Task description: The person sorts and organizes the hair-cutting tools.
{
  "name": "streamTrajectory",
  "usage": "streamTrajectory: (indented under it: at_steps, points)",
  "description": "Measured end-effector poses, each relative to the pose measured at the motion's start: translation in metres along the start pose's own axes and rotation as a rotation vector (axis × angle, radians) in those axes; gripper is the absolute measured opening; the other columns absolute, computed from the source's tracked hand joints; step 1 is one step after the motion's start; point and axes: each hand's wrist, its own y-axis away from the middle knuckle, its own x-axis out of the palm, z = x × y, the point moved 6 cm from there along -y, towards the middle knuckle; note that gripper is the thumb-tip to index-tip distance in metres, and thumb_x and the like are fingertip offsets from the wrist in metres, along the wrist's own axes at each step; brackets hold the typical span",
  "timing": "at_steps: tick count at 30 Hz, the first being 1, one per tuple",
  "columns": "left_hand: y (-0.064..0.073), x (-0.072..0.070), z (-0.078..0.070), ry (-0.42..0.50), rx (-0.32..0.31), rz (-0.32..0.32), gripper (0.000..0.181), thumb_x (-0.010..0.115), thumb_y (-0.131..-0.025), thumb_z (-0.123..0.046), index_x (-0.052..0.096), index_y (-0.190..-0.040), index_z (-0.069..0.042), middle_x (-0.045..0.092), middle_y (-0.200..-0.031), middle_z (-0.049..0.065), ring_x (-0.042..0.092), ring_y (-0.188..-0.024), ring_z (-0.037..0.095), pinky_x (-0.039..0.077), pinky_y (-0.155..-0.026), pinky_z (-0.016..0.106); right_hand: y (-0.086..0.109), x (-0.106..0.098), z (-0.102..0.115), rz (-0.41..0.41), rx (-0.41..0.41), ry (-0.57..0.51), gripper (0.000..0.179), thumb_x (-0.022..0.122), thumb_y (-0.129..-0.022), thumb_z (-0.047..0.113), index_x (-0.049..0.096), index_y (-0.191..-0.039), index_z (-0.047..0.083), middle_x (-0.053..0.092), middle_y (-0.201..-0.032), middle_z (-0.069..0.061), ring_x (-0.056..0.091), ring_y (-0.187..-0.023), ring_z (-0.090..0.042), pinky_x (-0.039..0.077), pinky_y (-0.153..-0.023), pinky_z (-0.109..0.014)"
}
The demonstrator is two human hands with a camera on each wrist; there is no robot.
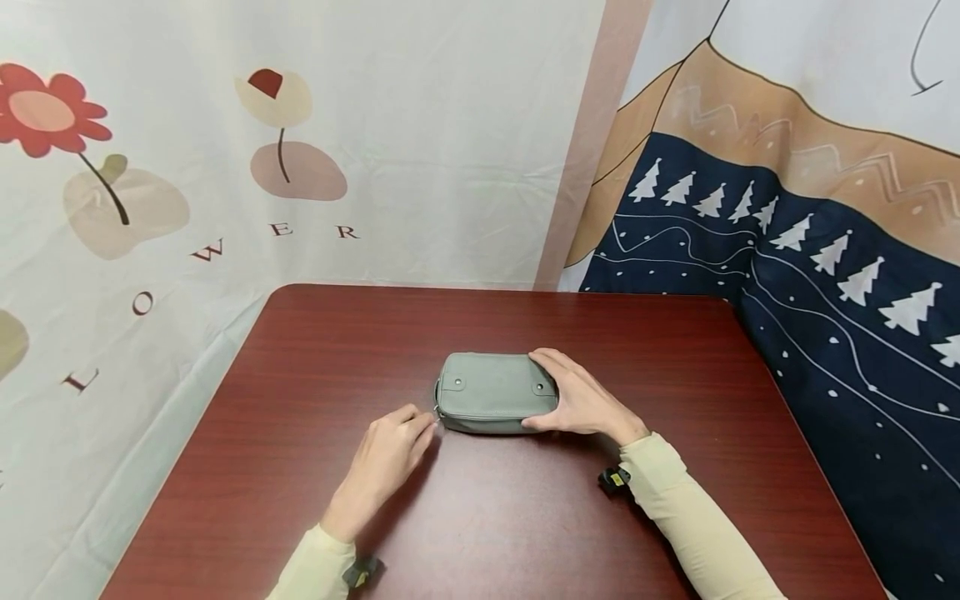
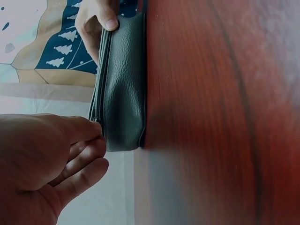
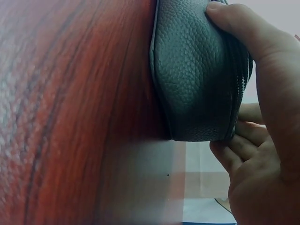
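A grey-green zippered pouch (image 1: 491,387) of grained leather lies flat on the table, two snap studs on its top face. At its front left corner, my left hand (image 1: 390,450) pinches the zipper pull (image 2: 97,120) between thumb and fingertips. The zip runs along the pouch's upper side edge and looks closed in the left wrist view. My right hand (image 1: 581,396) grips the right end, its thumb (image 3: 229,16) on the near side and its fingers around the far side. Part of the pull is hidden by the left fingertips.
The reddish-brown wooden table (image 1: 495,517) has rounded far corners. Behind it hangs a pale curtain (image 1: 450,125) with flower prints, and to the right a navy and tan cloth (image 1: 690,225) with tree prints. Each wrist wears a small black device (image 1: 615,479).
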Motion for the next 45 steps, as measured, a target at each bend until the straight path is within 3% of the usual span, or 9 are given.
streamTrajectory:
  at_steps: [12, 20, 27, 39, 45]
  points:
    - [-0.004, 0.014, -0.02, 0.052, 0.031, -0.016, 0.013, 0.09, -0.087, 0.002, 0.08, -0.089, -0.006, 0.068, -0.079, 0.001, 0.066, -0.064, 0.011, 0.058, -0.058, 0.027, -0.001, 0.001, -0.001, 0.007, 0.009, -0.002, 0.112, 0.101, -0.078, 0.051, 0.05, -0.168, 0.007, 0.052, -0.172, -0.016, 0.055, -0.156, -0.034, 0.05, -0.129, -0.056]
    - [-0.011, 0.027, -0.036, 0.074, 0.031, 0.014, 0.008, 0.09, -0.09, -0.001, 0.083, -0.092, -0.006, 0.073, -0.082, 0.0, 0.072, -0.068, 0.012, 0.063, -0.063, 0.025, 0.0, 0.001, -0.001, 0.004, 0.005, -0.009, 0.112, 0.101, -0.078, 0.05, 0.05, -0.168, 0.007, 0.052, -0.172, -0.019, 0.055, -0.156, -0.036, 0.05, -0.129, -0.057]
    - [-0.017, 0.035, -0.049, 0.071, 0.042, 0.033, 0.01, 0.089, -0.091, -0.003, 0.081, -0.089, -0.007, 0.07, -0.079, -0.001, 0.069, -0.066, 0.013, 0.062, -0.061, 0.026, 0.001, 0.002, 0.0, 0.003, -0.006, -0.009, 0.112, 0.101, -0.078, 0.05, 0.05, -0.168, 0.007, 0.052, -0.171, -0.013, 0.057, -0.154, -0.033, 0.052, -0.127, -0.056]
    - [-0.019, 0.035, -0.048, 0.101, -0.016, 0.055, 0.01, 0.094, -0.089, -0.011, 0.085, -0.09, -0.01, 0.074, -0.081, -0.002, 0.073, -0.07, 0.012, 0.063, -0.065, 0.028, 0.001, 0.001, -0.002, -0.01, -0.013, -0.001, 0.112, 0.102, -0.078, 0.049, 0.05, -0.168, 0.007, 0.053, -0.17, -0.013, 0.058, -0.154, -0.033, 0.051, -0.128, -0.055]
    - [-0.017, 0.024, -0.037, 0.209, -0.046, -0.005, 0.026, 0.1, -0.084, -0.021, 0.085, -0.095, -0.004, 0.079, -0.086, 0.004, 0.075, -0.071, 0.011, 0.063, -0.066, 0.025, 0.001, 0.002, -0.002, -0.007, -0.009, -0.005, 0.112, 0.102, -0.078, 0.049, 0.05, -0.168, 0.007, 0.053, -0.17, -0.012, 0.058, -0.153, -0.032, 0.051, -0.128, -0.055]
